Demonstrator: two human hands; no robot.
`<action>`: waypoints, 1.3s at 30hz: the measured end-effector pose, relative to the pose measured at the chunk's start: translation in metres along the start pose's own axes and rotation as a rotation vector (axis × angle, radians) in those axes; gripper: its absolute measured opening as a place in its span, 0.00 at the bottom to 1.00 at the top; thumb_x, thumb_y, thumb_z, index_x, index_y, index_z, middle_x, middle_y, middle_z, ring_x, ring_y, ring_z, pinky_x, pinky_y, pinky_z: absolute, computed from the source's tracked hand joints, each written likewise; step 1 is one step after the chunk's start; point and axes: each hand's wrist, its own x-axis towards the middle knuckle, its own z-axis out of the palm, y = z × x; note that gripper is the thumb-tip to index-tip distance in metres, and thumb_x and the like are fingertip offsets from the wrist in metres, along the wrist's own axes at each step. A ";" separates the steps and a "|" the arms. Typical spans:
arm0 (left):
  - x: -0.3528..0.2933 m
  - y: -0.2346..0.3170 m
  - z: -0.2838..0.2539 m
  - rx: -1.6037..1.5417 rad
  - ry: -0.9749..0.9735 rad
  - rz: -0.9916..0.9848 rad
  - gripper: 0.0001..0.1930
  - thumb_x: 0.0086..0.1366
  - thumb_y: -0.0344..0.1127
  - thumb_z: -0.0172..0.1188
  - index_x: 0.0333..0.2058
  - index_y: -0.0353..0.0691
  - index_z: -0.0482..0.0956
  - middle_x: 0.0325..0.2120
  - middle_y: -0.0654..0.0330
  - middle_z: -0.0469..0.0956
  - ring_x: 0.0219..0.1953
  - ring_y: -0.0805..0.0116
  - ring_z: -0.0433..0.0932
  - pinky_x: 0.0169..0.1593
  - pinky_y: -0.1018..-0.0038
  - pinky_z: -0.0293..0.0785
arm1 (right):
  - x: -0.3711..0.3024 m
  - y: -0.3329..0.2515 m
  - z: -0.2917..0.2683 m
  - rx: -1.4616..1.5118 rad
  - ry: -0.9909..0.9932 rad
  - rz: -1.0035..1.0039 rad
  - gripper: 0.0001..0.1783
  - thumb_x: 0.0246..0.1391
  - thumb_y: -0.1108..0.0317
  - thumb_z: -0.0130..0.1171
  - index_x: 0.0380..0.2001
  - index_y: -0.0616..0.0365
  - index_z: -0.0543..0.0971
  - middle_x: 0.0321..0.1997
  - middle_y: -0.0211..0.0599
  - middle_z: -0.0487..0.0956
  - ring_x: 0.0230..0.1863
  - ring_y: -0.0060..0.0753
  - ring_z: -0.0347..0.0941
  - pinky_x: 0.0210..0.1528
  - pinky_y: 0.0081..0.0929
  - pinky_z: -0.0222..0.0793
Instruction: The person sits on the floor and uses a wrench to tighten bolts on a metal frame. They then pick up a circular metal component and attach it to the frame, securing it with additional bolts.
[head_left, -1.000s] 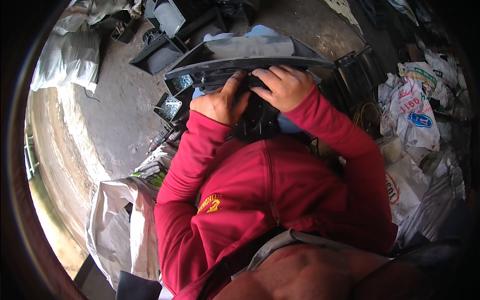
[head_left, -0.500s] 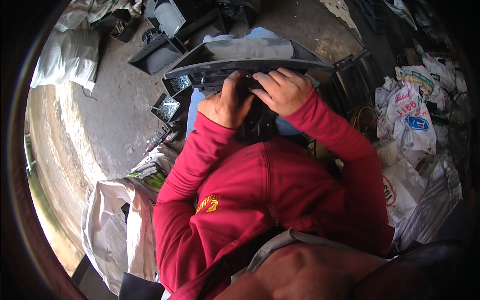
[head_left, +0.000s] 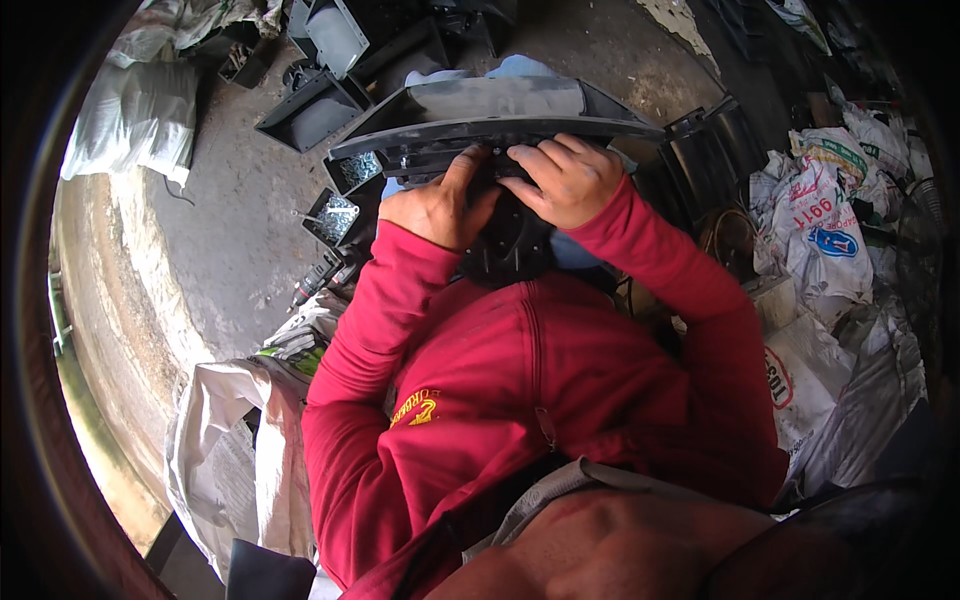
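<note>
Black part [head_left: 497,127], left hand [head_left: 432,212] further left

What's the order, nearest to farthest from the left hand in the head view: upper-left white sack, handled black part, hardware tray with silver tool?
From the left hand:
1. Black part: ahead, touching.
2. Hardware tray: left.
3. White sack: far left, ahead.

The trough [head_left: 480,127] is black, the jacket [head_left: 470,345] red with a yellow emblem [head_left: 417,407], and the floor [head_left: 245,220] grey.
</note>
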 end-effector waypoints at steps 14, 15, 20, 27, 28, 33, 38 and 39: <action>-0.002 -0.004 0.002 -0.120 0.085 0.079 0.30 0.54 0.44 0.72 0.56 0.49 0.74 0.33 0.59 0.85 0.28 0.61 0.84 0.28 0.70 0.80 | 0.002 0.000 -0.005 -0.051 0.041 0.004 0.19 0.40 0.57 0.72 0.35 0.50 0.80 0.25 0.25 0.73 0.27 0.28 0.73 0.28 0.24 0.73; -0.003 -0.004 0.001 -0.127 0.072 0.066 0.30 0.54 0.44 0.72 0.56 0.49 0.74 0.33 0.59 0.85 0.27 0.60 0.84 0.28 0.70 0.80 | 0.001 0.000 -0.003 -0.050 0.051 0.008 0.19 0.40 0.57 0.72 0.35 0.50 0.80 0.25 0.24 0.73 0.27 0.28 0.72 0.28 0.24 0.73; 0.000 0.001 0.000 -0.131 0.011 0.035 0.30 0.55 0.44 0.71 0.56 0.50 0.74 0.32 0.57 0.85 0.27 0.59 0.84 0.28 0.69 0.80 | 0.000 0.000 -0.003 -0.060 0.044 0.015 0.20 0.39 0.56 0.72 0.37 0.49 0.81 0.25 0.24 0.73 0.27 0.27 0.73 0.28 0.23 0.72; 0.002 -0.004 0.002 -0.150 0.066 0.147 0.29 0.56 0.44 0.71 0.56 0.49 0.73 0.32 0.55 0.84 0.27 0.56 0.84 0.29 0.68 0.80 | -0.001 0.000 0.000 -0.032 0.030 0.041 0.19 0.40 0.56 0.71 0.36 0.50 0.80 0.24 0.25 0.74 0.27 0.28 0.73 0.29 0.23 0.73; 0.002 -0.002 0.001 -0.182 0.030 0.115 0.29 0.56 0.45 0.71 0.56 0.48 0.73 0.32 0.55 0.84 0.28 0.56 0.84 0.29 0.68 0.80 | -0.001 0.000 0.000 -0.037 0.025 0.031 0.19 0.41 0.57 0.71 0.36 0.51 0.80 0.24 0.25 0.74 0.28 0.28 0.73 0.29 0.24 0.73; 0.000 -0.004 0.006 -0.216 0.007 0.064 0.31 0.55 0.46 0.71 0.56 0.47 0.72 0.32 0.54 0.84 0.28 0.57 0.84 0.29 0.67 0.80 | 0.000 0.000 -0.003 -0.026 0.038 0.007 0.19 0.41 0.57 0.71 0.35 0.53 0.79 0.24 0.26 0.74 0.28 0.28 0.73 0.30 0.24 0.73; -0.001 0.004 0.006 -0.200 -0.070 -0.012 0.33 0.55 0.47 0.70 0.58 0.45 0.71 0.34 0.54 0.84 0.30 0.56 0.84 0.30 0.68 0.80 | -0.002 0.000 -0.003 -0.045 0.037 -0.005 0.19 0.41 0.58 0.71 0.36 0.54 0.80 0.24 0.25 0.74 0.27 0.28 0.73 0.30 0.24 0.73; 0.000 0.006 0.004 -0.189 -0.115 -0.044 0.33 0.55 0.47 0.70 0.58 0.44 0.70 0.35 0.53 0.83 0.31 0.56 0.84 0.31 0.68 0.80 | -0.001 0.000 -0.004 -0.043 0.036 0.001 0.19 0.41 0.57 0.71 0.36 0.53 0.80 0.24 0.25 0.75 0.28 0.28 0.73 0.30 0.24 0.74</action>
